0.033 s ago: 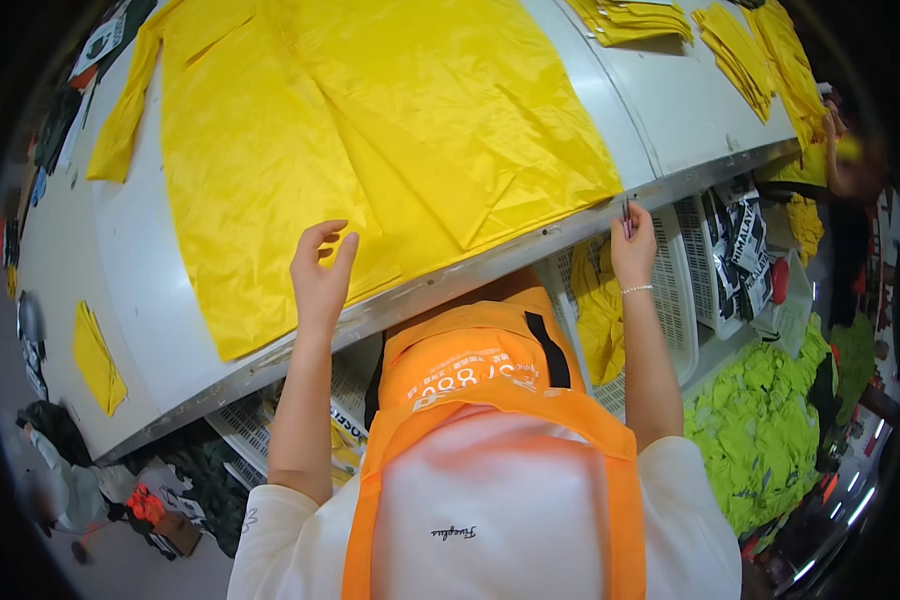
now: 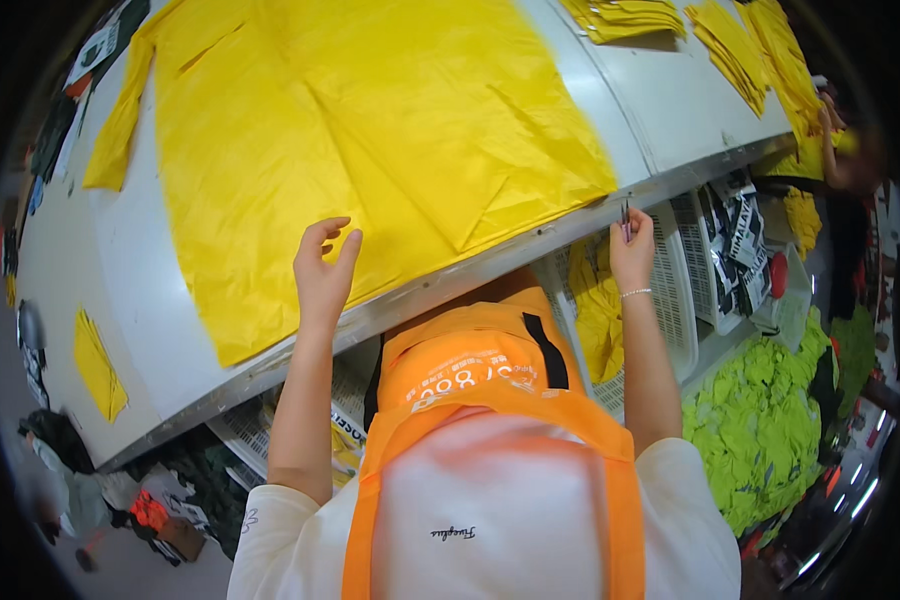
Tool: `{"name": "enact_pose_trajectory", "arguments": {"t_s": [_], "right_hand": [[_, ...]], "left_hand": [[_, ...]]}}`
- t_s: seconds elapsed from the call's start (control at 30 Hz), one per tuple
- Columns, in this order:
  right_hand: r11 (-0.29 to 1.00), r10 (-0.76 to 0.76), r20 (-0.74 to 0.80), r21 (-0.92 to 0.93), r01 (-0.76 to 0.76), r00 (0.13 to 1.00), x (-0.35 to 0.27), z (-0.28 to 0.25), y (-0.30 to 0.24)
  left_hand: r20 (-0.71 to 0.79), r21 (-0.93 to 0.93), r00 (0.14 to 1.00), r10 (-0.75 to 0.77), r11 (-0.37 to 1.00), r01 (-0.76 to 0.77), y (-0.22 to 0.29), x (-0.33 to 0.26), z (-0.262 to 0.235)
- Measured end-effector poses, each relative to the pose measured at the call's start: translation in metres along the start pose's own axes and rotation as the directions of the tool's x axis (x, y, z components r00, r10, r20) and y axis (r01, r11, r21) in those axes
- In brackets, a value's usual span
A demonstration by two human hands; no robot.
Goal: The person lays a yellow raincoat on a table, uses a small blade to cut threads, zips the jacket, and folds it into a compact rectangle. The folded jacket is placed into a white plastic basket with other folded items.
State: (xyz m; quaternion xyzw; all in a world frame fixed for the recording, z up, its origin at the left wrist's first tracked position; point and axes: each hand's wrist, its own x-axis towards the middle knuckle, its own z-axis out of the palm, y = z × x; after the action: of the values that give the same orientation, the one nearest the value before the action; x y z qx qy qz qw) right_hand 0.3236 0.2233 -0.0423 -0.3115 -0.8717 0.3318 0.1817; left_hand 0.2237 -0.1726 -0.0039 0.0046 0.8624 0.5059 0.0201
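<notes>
From the head view, a large yellow fabric sheet [image 2: 370,130] lies spread flat across the white worktop [image 2: 660,110], its near edge hanging close to the worktop's front rim, probably so it can be smoothed and reached from the standing side. The left hand [image 2: 322,275] hovers at that near edge, fingers loosely curled and slightly spread, holding nothing. The right hand [image 2: 630,250] sits at the worktop's rim with its fingers pinching a small thin metal tool [image 2: 625,215]; what kind of tool is too small to tell. Stacks of yellow folded pieces [image 2: 750,50] lie farther right. An orange apron [image 2: 470,370] hides the shelf below.
</notes>
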Motion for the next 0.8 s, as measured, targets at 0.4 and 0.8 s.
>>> {"name": "enact_pose_trajectory", "arguments": {"t_s": [0.4, 0.8], "right_hand": [[0.994, 0.090, -0.013, -0.055, -0.091, 0.996, -0.003, -0.068, 0.056], [1.000, -0.025, -0.003, 0.017, 0.025, 1.000, 0.257, -0.025, 0.091]], "left_hand": [[0.084, 0.702, 0.913, 0.399, 0.626, -0.339, -0.006, 0.128, 0.131], [0.135, 0.809, 0.983, 0.124, 0.559, -0.182, -0.003, 0.054, 0.123]]}}
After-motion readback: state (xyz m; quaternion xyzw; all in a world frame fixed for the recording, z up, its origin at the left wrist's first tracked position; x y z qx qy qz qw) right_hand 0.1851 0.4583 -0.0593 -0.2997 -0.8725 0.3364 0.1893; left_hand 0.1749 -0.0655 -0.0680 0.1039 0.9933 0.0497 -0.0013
